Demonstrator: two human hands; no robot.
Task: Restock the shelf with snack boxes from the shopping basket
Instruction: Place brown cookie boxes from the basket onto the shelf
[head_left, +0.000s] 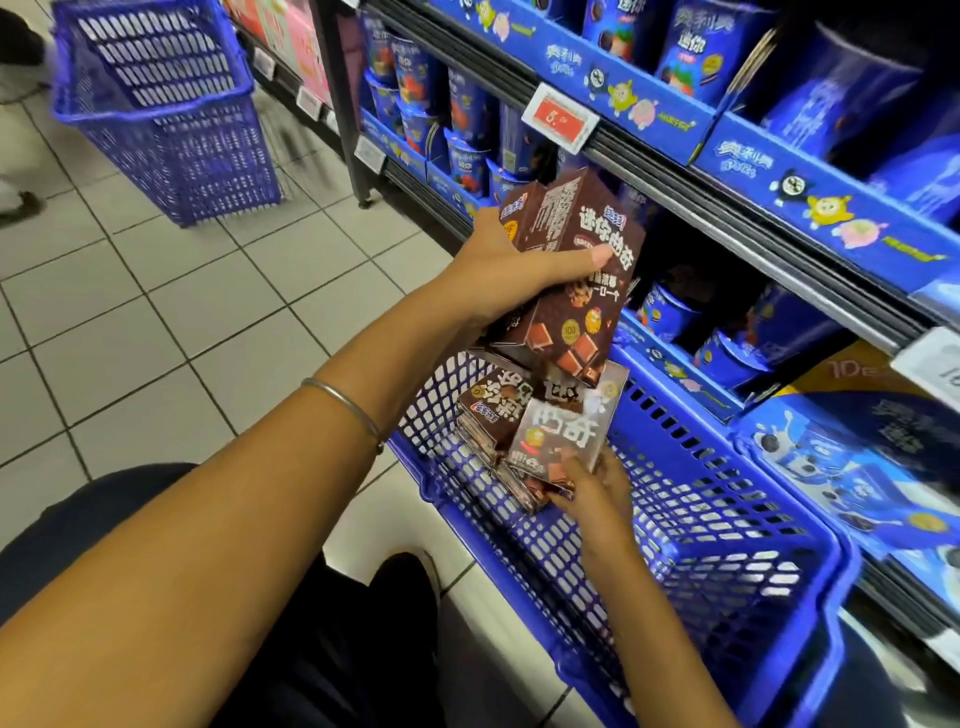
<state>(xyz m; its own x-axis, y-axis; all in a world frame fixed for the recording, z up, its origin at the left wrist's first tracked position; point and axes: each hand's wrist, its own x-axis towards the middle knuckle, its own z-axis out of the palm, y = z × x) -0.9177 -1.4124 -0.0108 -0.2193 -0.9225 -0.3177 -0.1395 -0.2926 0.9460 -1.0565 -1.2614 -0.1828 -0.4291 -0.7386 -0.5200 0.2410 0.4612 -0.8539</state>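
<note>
My left hand (511, 265) grips two brown chocolate snack boxes (582, 291) upright in the air, just in front of the shelf (727, 228) and above the basket. My right hand (597, 493) reaches into the blue shopping basket (727, 525) and pinches the lower edge of another brown snack box (563, 431), which is tilted up. A few more brown boxes (493, 410) lie stacked in the basket's far corner, partly hidden by the held ones.
The shelves at right hold blue cookie cups (467, 104) and blue display trays, with a red price tag (558, 118) on the rail. A second blue basket (166, 109) stands on the tiled floor at upper left. My dark-clad legs are below.
</note>
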